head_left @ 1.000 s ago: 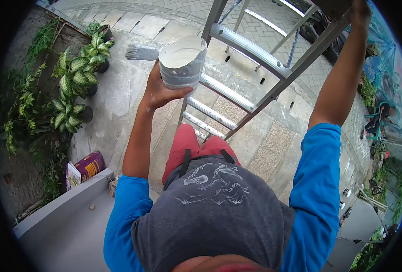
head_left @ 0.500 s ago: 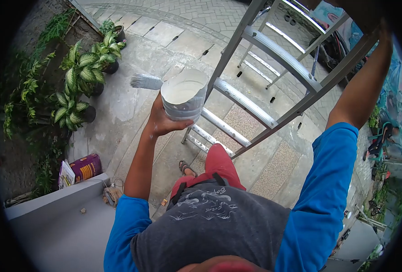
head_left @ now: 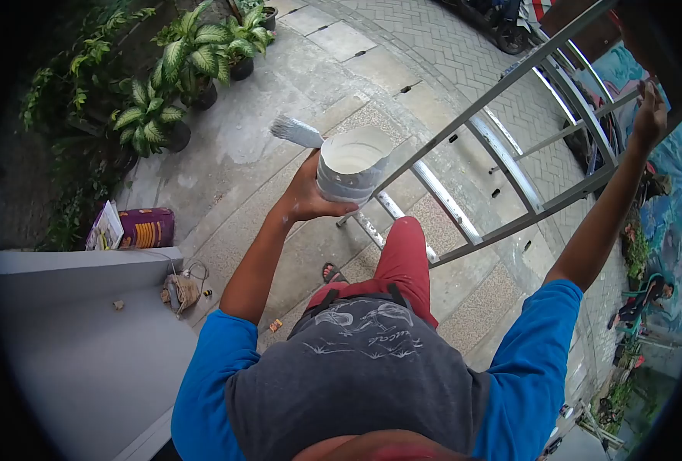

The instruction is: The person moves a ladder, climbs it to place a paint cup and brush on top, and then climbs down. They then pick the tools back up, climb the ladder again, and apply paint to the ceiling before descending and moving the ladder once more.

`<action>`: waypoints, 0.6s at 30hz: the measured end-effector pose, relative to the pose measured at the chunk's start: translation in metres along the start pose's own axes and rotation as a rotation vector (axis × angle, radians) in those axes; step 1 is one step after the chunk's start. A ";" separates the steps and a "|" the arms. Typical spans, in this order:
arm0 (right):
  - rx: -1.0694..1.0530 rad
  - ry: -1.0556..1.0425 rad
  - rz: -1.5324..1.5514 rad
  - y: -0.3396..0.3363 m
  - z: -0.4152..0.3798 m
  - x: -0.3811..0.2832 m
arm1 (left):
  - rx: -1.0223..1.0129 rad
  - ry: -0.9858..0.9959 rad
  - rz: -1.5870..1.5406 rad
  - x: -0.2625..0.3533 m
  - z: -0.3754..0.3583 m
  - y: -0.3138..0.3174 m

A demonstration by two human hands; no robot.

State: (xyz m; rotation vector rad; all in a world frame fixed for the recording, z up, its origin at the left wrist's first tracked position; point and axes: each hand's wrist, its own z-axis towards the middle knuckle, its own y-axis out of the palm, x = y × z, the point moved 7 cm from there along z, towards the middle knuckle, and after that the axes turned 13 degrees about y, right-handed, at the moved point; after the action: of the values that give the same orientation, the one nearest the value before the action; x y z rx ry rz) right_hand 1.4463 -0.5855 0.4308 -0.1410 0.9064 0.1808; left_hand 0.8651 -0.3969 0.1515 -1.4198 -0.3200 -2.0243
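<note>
My left hand is wrapped round a cut-down plastic paint container with white paint inside. A paintbrush with whitish bristles sticks out to the left between that hand and the container; its handle is hidden. An aluminium stepladder stands to the right, its rungs spattered with white. My right hand is raised at the upper right, in front of the ladder's near rail. Its fingers point upward and look loosely extended, with nothing visible in them.
Potted leafy plants line the left side. A low grey wall is at lower left, with a purple sack behind it. A motorbike stands at the top. A seated person is at far right.
The view has shifted, so ladder and plants appear further right. My right hand appears lower in view, with its fingers showing more. My left hand keeps hold of the container and paintbrush.
</note>
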 end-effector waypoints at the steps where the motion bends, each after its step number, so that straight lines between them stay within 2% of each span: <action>1: -0.212 0.045 -0.012 0.040 -0.065 0.006 | 0.005 0.044 0.063 0.005 -0.017 -0.011; 2: -0.332 0.115 -0.088 0.083 -0.163 -0.030 | 0.018 0.005 0.019 0.007 -0.031 -0.020; 4: -0.810 0.235 0.030 0.154 -0.314 -0.036 | 0.051 -0.042 -0.009 0.015 -0.066 -0.027; 5: -1.040 0.363 0.073 0.184 -0.383 -0.035 | 0.067 -0.020 0.031 0.019 -0.079 -0.035; 6: -1.236 0.393 0.130 0.210 -0.443 -0.050 | 0.049 0.012 0.137 0.023 -0.094 -0.042; 7: -1.345 0.435 0.171 0.231 -0.492 -0.050 | 0.096 -0.021 0.088 0.030 -0.110 -0.046; 9: -1.499 0.496 0.302 0.263 -0.569 -0.051 | 0.096 -0.014 0.199 0.038 -0.142 -0.059; 11: -1.643 0.272 0.252 0.272 -0.605 -0.100 | 0.153 -0.039 0.214 0.053 -0.168 -0.071; 13: -1.759 0.278 0.282 0.286 -0.641 -0.117 | 0.203 -0.013 0.296 0.062 -0.195 -0.085; 15: -1.747 0.226 0.334 0.299 -0.659 -0.138 | 0.275 -0.038 0.286 0.071 -0.216 -0.099; 18: -1.821 0.152 0.322 0.333 -0.696 -0.134 | 0.373 -0.091 0.296 0.061 -0.242 -0.117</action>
State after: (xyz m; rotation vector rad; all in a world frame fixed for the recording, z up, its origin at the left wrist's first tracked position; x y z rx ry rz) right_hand 0.7591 -0.4110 0.0981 -1.7058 0.6487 1.2780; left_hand 0.5967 -0.4577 0.1316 -1.2436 -0.4693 -1.5696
